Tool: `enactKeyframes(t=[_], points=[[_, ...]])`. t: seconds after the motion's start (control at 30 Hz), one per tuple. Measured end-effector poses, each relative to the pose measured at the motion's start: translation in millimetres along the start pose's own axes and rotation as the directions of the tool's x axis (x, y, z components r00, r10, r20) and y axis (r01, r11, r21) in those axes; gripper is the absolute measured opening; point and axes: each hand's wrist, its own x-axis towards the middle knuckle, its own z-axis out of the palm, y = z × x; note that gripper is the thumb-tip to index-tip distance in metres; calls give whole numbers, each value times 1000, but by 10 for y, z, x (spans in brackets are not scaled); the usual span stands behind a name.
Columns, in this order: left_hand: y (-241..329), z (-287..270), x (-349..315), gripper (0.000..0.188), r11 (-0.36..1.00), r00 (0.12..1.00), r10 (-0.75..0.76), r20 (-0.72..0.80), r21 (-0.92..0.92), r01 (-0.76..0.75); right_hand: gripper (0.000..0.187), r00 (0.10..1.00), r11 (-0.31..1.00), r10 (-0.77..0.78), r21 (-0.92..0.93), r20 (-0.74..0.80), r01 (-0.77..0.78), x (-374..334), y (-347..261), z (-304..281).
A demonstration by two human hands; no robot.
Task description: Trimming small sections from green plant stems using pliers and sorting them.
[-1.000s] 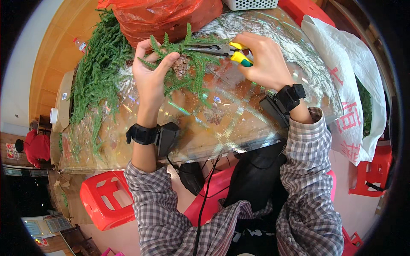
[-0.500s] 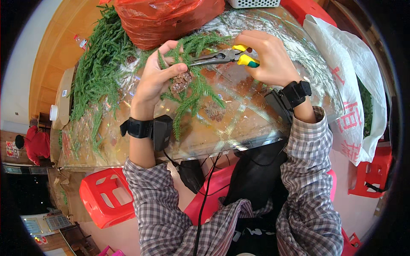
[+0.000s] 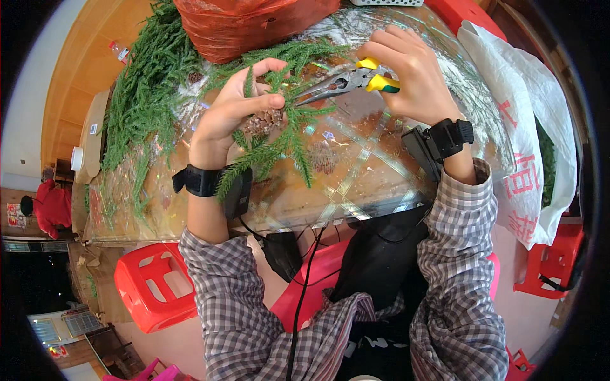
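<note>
My left hand is closed on an artificial pine sprig, its thumb and fingers pinching the stem area. A brown pine cone sits among the green needles just under the thumb. My right hand grips needle-nose pliers by their yellow and green handles. The jaws point left, their tips close to the sprig beside my left thumb; whether they touch it I cannot tell.
A heap of green pine garland lies at the table's left, below a red plastic bag. White powder covers the far tabletop. A white woven sack stands at the right. A red stool is at lower left; a person in red is further off.
The pliers have pulled slightly right, their tips away from my left fingertips. The sprig has turned, its lower branches now swung to the left.
</note>
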Motion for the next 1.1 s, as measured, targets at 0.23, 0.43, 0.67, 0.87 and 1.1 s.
enactKeyframes(t=[0.23,0.43,0.67,0.87,1.1], points=[[3,40,-12,52,999,998,-54,-15,-7,54,37,1000,999,-3,-35,-11,2,17,-51,-38],[-47,20,10,52,999,999,-33,-15,-21,33,37,1000,999,-10,-53,-4,9,23,-65,-54],[-61,14,6,53,998,998,-57,-3,-30,57,37,1000,998,-14,-55,14,15,27,-72,-57],[-83,2,12,54,998,999,-44,8,-50,44,37,999,999,-27,-35,22,27,28,-70,-64],[-67,-53,43,54,1000,998,-4,67,-18,5,37,999,999,-10,38,39,8,-24,-20,8]])
